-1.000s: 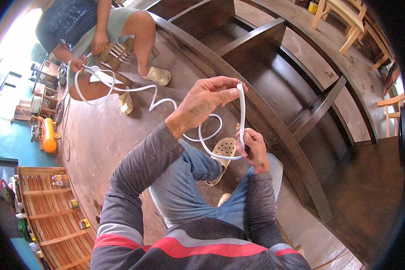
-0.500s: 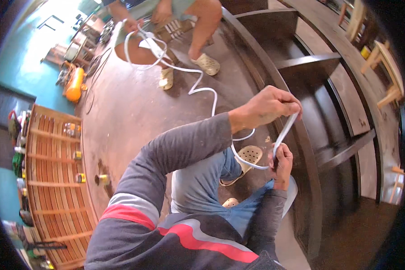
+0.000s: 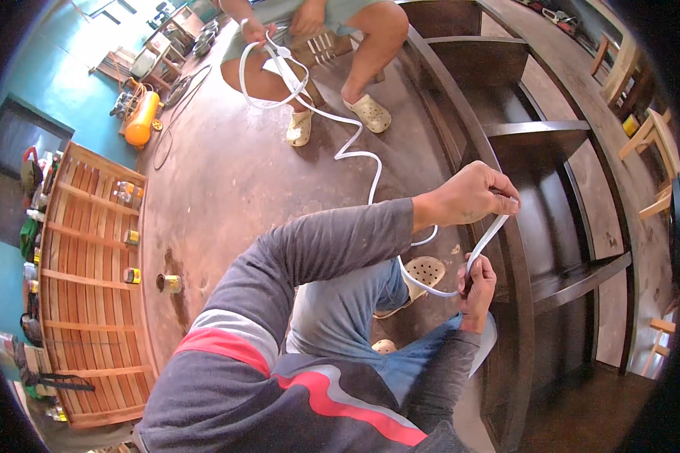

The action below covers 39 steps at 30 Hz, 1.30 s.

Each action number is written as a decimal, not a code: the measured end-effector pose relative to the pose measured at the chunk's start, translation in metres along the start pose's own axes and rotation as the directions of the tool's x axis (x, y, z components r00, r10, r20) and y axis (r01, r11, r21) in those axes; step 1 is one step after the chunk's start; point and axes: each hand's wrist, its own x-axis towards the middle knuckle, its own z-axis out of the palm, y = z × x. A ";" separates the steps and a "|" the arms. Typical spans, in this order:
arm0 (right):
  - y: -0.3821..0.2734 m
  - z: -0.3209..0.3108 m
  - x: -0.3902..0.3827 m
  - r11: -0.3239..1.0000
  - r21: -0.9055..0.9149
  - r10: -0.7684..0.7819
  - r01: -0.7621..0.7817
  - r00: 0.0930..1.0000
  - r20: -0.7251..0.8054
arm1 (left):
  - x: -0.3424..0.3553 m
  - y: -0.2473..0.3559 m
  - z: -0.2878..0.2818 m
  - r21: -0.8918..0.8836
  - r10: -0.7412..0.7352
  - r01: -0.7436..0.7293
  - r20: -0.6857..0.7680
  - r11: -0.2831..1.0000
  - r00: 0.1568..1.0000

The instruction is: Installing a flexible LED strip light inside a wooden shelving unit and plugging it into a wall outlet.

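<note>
A long white flexible strip, like a flat cord, runs across the floor to my two hands. My left hand pinches its end near the edge of a dark wooden shelf unit. Whether the strip touches the wood I cannot tell. Lower down, my right hand grips the same strip, its fingers curled round it. Between the hands a short length is drawn straight; past my right hand it sags in a loop by my clog. Opposite me, a seated person's hand holds the coiled far part.
On the left lies a slatted wooden panel with small jars on it. A tin can lies on the floor beside it. An orange compressor tank and a hose stand further back. Wooden stools are beyond the shelf unit at right.
The view has shifted, so the scene sits a little lower and further right. Both my hands keep their hold on the strip, with little change in their pose.
</note>
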 end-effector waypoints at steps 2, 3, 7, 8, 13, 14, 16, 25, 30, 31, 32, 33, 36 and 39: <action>0.000 -0.002 0.000 1.000 0.019 -0.014 0.014 1.000 0.002 | 0.001 -0.001 0.001 0.021 0.034 -0.034 -0.002 0.999 0.999; 0.000 -0.002 0.000 1.000 0.016 -0.011 0.011 1.000 0.003 | 0.002 -0.001 0.001 0.013 0.011 -0.011 -0.003 1.000 1.000; -0.001 -0.002 0.000 1.000 0.028 -0.003 0.003 1.000 0.005 | 0.003 -0.005 0.002 -0.029 -0.016 0.014 -0.050 0.999 0.999; -0.001 -0.001 0.000 1.000 0.028 -0.003 0.003 1.000 0.006 | 0.004 -0.006 0.002 -0.029 -0.016 0.014 -0.050 0.999 0.999; -0.006 -0.003 -0.002 0.999 -0.024 0.035 -0.035 0.999 -0.006 | 0.004 0.000 0.004 0.050 -0.066 0.068 -0.042 0.996 0.997; -0.004 -0.005 -0.002 0.999 -0.025 0.031 -0.032 0.999 -0.011 | 0.003 0.000 0.004 0.048 -0.064 0.066 -0.036 0.997 0.997; 0.002 -0.006 0.001 1.000 -0.013 -0.002 0.002 1.000 0.025 | 0.003 0.000 0.004 -0.007 -0.137 0.137 -0.078 0.991 0.987; -0.005 -0.005 -0.004 0.995 -0.069 0.073 -0.068 0.995 0.070 | 0.001 0.001 0.003 0.057 -0.132 0.137 -0.089 0.989 0.987; -0.008 0.000 -0.007 0.998 -0.051 0.040 -0.037 0.997 0.060 | 0.000 -0.003 0.002 -0.021 -0.139 0.137 -0.104 0.990 0.985; -0.007 0.000 -0.007 1.000 -0.016 0.009 -0.008 0.999 0.048 | 0.000 -0.004 0.003 -0.041 -0.125 0.121 -0.108 0.992 0.986; -0.005 -0.001 -0.006 1.000 -0.016 0.009 -0.008 0.999 0.050 | 0.000 -0.004 0.003 -0.040 -0.124 0.120 -0.110 0.992 0.986; -0.004 -0.001 -0.005 1.000 0.011 -0.006 0.005 0.998 0.063 | 0.001 -0.005 0.003 -0.049 -0.120 0.115 -0.116 0.992 0.986; -0.003 -0.003 -0.004 1.000 0.002 -0.020 0.020 0.997 0.072 | 0.000 -0.004 0.002 -0.001 -0.107 0.108 -0.112 0.994 0.988; -0.005 -0.003 -0.006 0.999 -0.036 -0.016 0.019 0.997 0.076 | -0.001 -0.002 0.002 0.081 -0.097 0.104 -0.088 0.991 0.991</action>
